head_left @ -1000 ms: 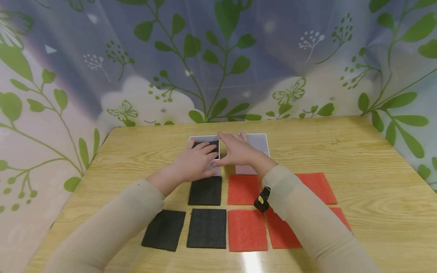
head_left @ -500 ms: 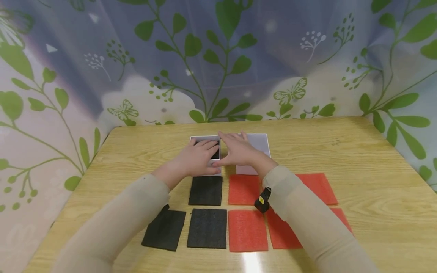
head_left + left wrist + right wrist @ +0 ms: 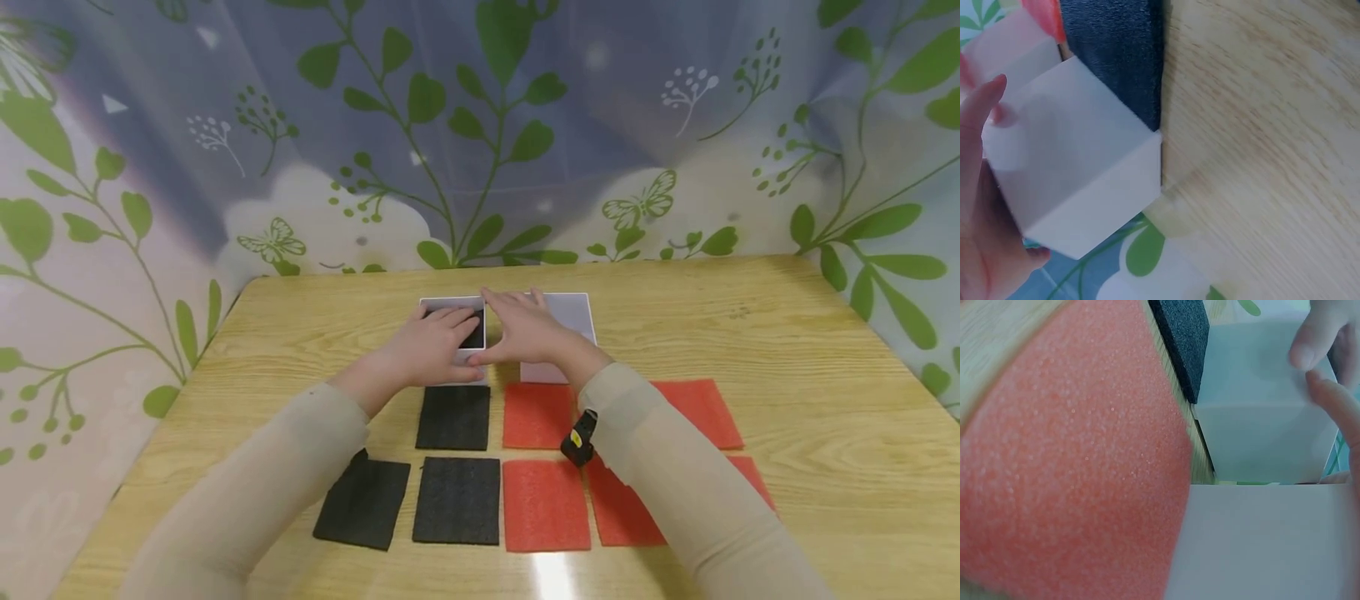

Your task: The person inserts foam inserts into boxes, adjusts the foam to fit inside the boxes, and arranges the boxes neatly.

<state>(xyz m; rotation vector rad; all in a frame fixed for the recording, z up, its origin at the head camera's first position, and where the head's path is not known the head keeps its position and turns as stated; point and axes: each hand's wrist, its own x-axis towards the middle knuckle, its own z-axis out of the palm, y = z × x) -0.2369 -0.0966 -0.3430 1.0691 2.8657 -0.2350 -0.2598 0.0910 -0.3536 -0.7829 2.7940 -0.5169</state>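
My left hand [image 3: 427, 346] lies over the open left white box [image 3: 1075, 131], its fingers extended onto a black foam square [image 3: 474, 335] inside. The thumb reaches along the outside of the front wall. From the other side my right hand [image 3: 525, 329] holds the same box at its right side, with the thumb at the front corner and the index fingertip at the back corner. The right thumb tip [image 3: 1319, 384] and left thumb tip [image 3: 1302, 355] nearly meet on the front wall. Much of the box's inside is hidden beneath the left hand.
Another white box [image 3: 573, 318] stands just right of the first, partly behind the right hand. Nearer me, black foam squares [image 3: 456, 500] lie in rows on the wooden table [image 3: 840, 433], with red foam squares [image 3: 546, 504] to their right. A leaf-patterned curtain [image 3: 480, 167] hangs behind.
My left hand has shifted slightly right over the left box, with its thumb moving up toward the right thumb. The right hand has stayed at the box's side.
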